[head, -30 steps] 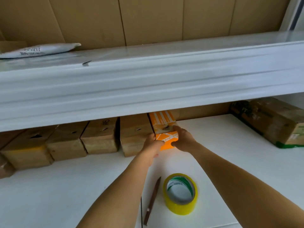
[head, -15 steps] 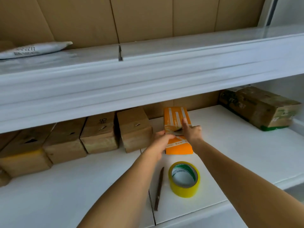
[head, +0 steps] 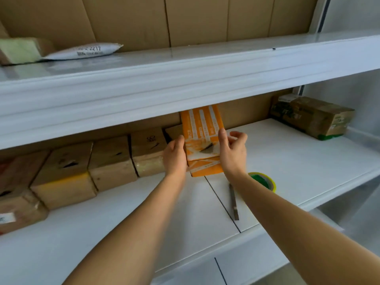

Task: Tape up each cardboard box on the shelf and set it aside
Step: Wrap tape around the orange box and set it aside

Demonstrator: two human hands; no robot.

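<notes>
An orange and white cardboard box (head: 202, 132) lies on the white lower shelf (head: 287, 161), its far end under the upper shelf. My left hand (head: 175, 156) grips its left side. My right hand (head: 232, 150) holds its right side, thumb on the top face, fingers curled beside it. A yellow tape roll (head: 265, 181) lies just right of my right forearm, partly hidden by it. A thin knife (head: 234, 201) lies on the shelf between my forearms.
A row of brown boxes (head: 111, 161) lines the shelf's left back. A taped brown box (head: 312, 115) sits at the far right. On the upper shelf (head: 185, 79) lie a white mailer bag (head: 86, 51) and a parcel (head: 20, 49).
The box has shifted right, away from the brown boxes, with both hands now on its sides. The view has tilted so the tape roll and knife lie under my right forearm.
</notes>
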